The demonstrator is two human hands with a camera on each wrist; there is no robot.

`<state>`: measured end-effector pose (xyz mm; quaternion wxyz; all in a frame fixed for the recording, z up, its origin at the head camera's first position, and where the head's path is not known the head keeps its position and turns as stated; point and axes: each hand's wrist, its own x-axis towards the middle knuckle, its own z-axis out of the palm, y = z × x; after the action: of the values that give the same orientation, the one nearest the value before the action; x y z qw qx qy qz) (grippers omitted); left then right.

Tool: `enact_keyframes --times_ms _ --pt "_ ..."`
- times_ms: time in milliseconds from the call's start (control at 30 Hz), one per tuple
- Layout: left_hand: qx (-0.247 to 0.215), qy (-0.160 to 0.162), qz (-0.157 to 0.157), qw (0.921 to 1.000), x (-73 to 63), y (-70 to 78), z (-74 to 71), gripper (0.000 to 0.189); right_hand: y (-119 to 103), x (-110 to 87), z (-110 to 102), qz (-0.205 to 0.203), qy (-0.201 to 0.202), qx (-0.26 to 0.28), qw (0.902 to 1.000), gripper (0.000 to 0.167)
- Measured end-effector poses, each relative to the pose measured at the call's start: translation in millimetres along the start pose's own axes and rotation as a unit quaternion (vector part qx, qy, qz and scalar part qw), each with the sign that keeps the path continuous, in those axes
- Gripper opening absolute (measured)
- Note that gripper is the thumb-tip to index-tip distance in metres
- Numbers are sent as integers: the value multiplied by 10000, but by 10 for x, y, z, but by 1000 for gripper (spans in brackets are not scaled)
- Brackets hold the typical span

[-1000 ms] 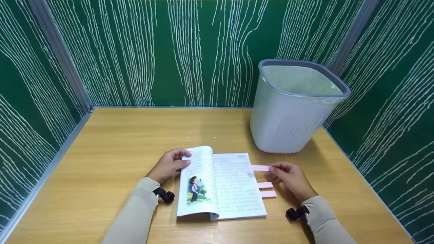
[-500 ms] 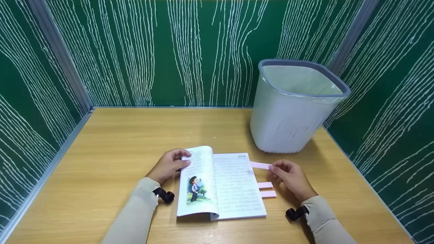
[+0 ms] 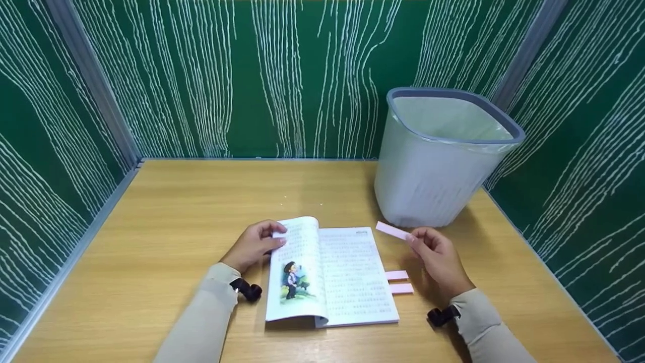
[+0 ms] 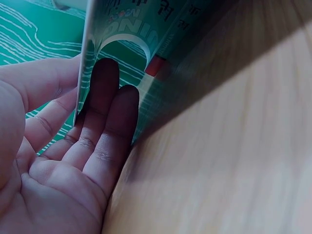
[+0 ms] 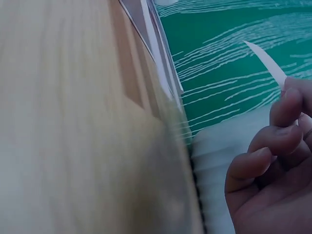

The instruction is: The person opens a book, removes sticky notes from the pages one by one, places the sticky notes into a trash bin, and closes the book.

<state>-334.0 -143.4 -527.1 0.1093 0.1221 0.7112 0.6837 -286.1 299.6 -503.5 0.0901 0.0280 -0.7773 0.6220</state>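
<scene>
An open book (image 3: 352, 282) lies on the table, its left page showing a cartoon figure and its right page printed text. My left hand (image 3: 256, 245) grips the raised left part of the book by its outer edge, thumb on the page; in the left wrist view, fingers (image 4: 109, 122) lie behind the cover. My right hand (image 3: 439, 259) pinches one end of a pink sticky tab (image 3: 393, 230), which is off the page, beside the book's upper right corner. Two more pink tabs (image 3: 397, 275) stick out from the book's right edge, below that hand.
A white waste bin (image 3: 428, 176) with a grey rim and a liner bag stands at the back right of the wooden table (image 3: 201, 201). Green walls with white lines (image 3: 302, 75) enclose the back and sides. Tiny white specks lie behind the book.
The top pink tab has come away from the book's right edge and moved up and slightly right in my right hand. The left hand keeps its hold on the book.
</scene>
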Motion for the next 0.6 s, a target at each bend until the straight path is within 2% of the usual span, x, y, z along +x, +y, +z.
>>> enact_keyframes --times_ms 133,400,600 --pt "-33 4 -22 10000 -5 8 -1 30 -92 11 -3 -347 -29 -38 9994 31" --pt "15 -24 146 9999 -21 12 9 28 -296 34 -90 -1363 358 -136 9899 22" --pt "-7 -6 161 9999 -24 29 28 27 -413 60 -205 -1653 773 -469 9821 19"
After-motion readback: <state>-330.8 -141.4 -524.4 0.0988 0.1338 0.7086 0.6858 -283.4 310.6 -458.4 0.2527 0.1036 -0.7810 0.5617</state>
